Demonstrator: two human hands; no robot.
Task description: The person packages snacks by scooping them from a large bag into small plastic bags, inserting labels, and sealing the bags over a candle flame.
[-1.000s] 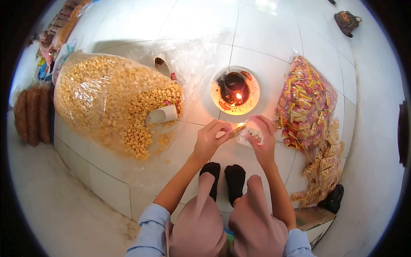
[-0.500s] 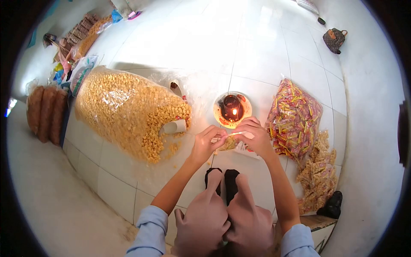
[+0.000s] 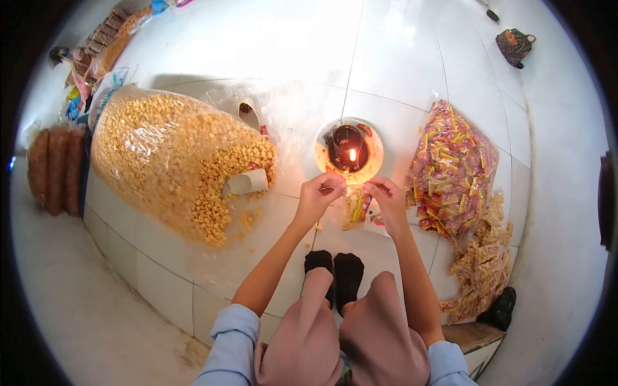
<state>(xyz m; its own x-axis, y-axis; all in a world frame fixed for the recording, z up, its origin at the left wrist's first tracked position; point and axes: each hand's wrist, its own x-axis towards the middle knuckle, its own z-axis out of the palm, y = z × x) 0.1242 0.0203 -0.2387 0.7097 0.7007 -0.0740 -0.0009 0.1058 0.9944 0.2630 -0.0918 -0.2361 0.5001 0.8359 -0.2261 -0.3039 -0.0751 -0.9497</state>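
Note:
My left hand point(image 3: 320, 196) and my right hand point(image 3: 387, 201) pinch the two top corners of a small clear packet point(image 3: 354, 210). Yellow snack pieces and a red-and-yellow sachet show inside it. Just beyond the packet's top edge, a small flame point(image 3: 353, 155) burns in a dark holder on a round pale plate point(image 3: 373, 170). Behind my right hand lies something white and red point(image 3: 375, 219), partly hidden.
On the left, a big clear bag of yellow snacks point(image 3: 145, 151) spills open around a white scoop point(image 3: 248, 182). A bag of red-and-yellow sachets point(image 3: 454, 167) lies right, with filled packets point(image 3: 479, 273) below it. Brown bags point(image 3: 56, 170) stand far left; a backpack point(image 3: 514, 47) lies top right.
My hands were apart, then came together over the packet's edge. Now they are spread slightly, with the packet hanging upright between them near the flame. The camera view has shifted.

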